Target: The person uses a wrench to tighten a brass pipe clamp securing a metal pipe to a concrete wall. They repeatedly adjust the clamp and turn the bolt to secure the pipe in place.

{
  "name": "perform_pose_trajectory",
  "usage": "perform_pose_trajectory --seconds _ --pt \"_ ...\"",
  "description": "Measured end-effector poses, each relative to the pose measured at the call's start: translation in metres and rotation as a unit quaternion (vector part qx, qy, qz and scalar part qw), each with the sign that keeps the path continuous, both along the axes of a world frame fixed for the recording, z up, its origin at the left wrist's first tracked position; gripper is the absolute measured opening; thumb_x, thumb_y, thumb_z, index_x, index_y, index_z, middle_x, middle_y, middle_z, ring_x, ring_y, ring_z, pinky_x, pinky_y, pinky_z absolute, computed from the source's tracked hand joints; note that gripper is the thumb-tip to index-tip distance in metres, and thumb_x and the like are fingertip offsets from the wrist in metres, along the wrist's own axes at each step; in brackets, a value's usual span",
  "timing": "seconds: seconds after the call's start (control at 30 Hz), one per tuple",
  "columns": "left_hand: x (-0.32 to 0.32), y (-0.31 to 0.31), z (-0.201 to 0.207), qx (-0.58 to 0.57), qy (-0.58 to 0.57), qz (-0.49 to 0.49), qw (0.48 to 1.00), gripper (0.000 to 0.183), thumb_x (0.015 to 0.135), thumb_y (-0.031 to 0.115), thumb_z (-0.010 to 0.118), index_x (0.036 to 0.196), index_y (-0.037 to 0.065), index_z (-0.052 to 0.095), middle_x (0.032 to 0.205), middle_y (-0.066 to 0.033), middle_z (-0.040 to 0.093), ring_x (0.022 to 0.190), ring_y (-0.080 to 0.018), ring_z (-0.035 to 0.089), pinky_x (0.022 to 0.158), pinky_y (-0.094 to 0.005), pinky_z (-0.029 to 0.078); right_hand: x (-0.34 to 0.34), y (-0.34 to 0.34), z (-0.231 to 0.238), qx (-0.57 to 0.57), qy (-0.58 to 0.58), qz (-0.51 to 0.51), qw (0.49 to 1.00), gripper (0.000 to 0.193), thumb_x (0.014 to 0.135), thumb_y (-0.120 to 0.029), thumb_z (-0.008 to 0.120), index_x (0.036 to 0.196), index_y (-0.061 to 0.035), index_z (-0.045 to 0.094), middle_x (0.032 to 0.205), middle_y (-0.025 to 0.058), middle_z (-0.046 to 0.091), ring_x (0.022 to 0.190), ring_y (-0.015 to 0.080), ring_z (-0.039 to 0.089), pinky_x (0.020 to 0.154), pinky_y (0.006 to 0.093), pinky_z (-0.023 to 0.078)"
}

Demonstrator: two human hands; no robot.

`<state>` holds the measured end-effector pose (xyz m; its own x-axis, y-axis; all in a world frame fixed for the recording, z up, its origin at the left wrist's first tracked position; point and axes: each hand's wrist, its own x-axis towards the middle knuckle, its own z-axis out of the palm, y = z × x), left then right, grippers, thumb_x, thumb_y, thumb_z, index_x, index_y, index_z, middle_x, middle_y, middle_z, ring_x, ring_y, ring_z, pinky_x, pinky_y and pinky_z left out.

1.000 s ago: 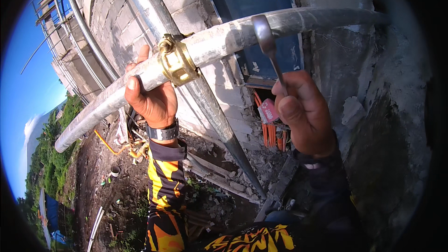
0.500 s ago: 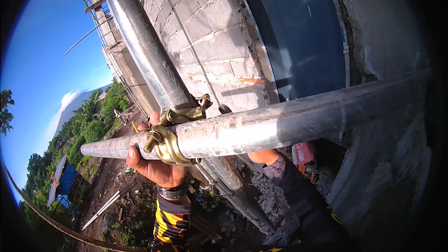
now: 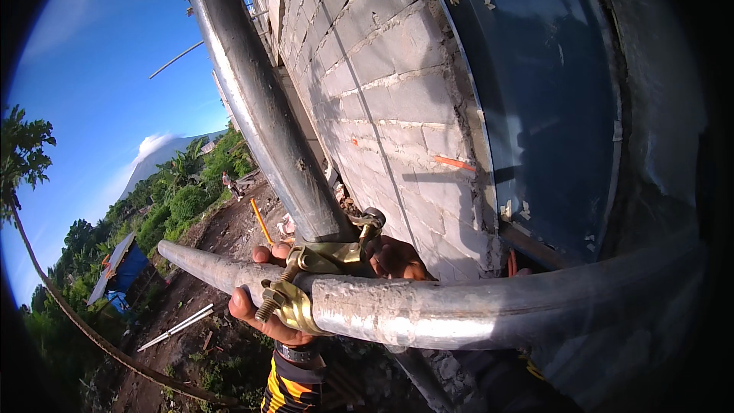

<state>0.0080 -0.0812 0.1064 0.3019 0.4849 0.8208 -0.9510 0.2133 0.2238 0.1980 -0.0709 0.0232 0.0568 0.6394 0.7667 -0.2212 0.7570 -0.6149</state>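
A horizontal steel scaffold pipe (image 3: 459, 312) crosses in front of me. A taller upright pipe (image 3: 256, 99) leans behind it. At their crossing sits a brass-coloured scaffold clamp (image 3: 329, 258), one half around the horizontal pipe with its threaded bolt (image 3: 269, 304) sticking out. My left hand (image 3: 264, 317) is closed around the horizontal pipe beside the clamp, thumb in front and fingertips showing over the top. Behind the pipe, my right hand (image 3: 397, 258) has its fingers curled against the clamp's far side, next to the upright pipe; the pipe hides part of it.
A concrete block wall (image 3: 382, 107) with a blue panel (image 3: 550, 107) rises close on the right. Below left lie dirt ground, white pipes (image 3: 176, 327) and a blue-sided shelter (image 3: 126, 271). A distant person (image 3: 229, 183) stands near greenery. A curved cable or rope (image 3: 76, 325) runs at lower left.
My right hand has come up from below the horizontal pipe to the clamp's far side. The view has shifted, so pipes and clamp sit lower. My left hand keeps its grip.
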Motion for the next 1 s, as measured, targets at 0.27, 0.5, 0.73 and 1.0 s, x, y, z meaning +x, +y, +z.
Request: perform_pose_trajectory --seconds 0.27,0.5,0.73,1.0 --pt "0.003 0.001 0.001 0.000 -0.013 0.013 1.000 0.056 0.082 0.047 0.068 0.117 0.007 0.049 0.117 -0.0196 0.060 0.105 -0.0336 0.062 0.093 -0.0486 0.052 0.021 -0.044 0.017 -0.070 -0.055 0.068 0.994 0.030 0.104 -0.032 0.051 0.106 -0.0028 0.060 0.075 0.0010 0.055 0.065 0.0102 0.048 0.061 0.0271 0.041" --pt "0.002 -0.002 0.003 -0.003 -0.010 0.006 1.000 0.057 0.081 0.048 0.069 0.117 0.008 0.050 0.116 -0.0196 0.061 0.105 -0.0343 0.062 0.093 -0.0502 0.051 0.088 -0.156 0.134 0.054 -0.524 -0.447 0.723 0.021 0.096 -0.027 0.059 0.093 -0.0071 0.063 0.066 0.0132 0.065 0.067 0.0356 0.068 0.064 0.0464 0.050" --pt "0.003 -0.004 0.004 -0.016 -0.004 -0.017 1.000 0.056 0.080 0.047 0.069 0.117 0.009 0.053 0.117 -0.0185 0.061 0.106 -0.0349 0.061 0.095 -0.0513 0.050 0.067 -0.136 0.247 0.520 -0.587 -0.511 0.353 0.032 0.065 -0.035 0.072 0.086 -0.0136 0.061 0.076 0.0014 0.053 0.078 0.0211 0.059 0.093 0.0446 0.047" --pt "0.004 -0.005 0.005 -0.028 -0.012 -0.003 1.000 0.055 0.081 0.048 0.068 0.116 0.009 0.053 0.117 -0.0187 0.061 0.103 -0.0334 0.062 0.093 -0.0476 0.052 0.074 -0.061 0.272 0.598 -0.556 -0.404 0.412 0.038 0.066 -0.044 0.068 0.089 -0.0152 0.061 0.095 0.0003 0.054 0.106 0.0223 0.056 0.116 0.0501 0.030"
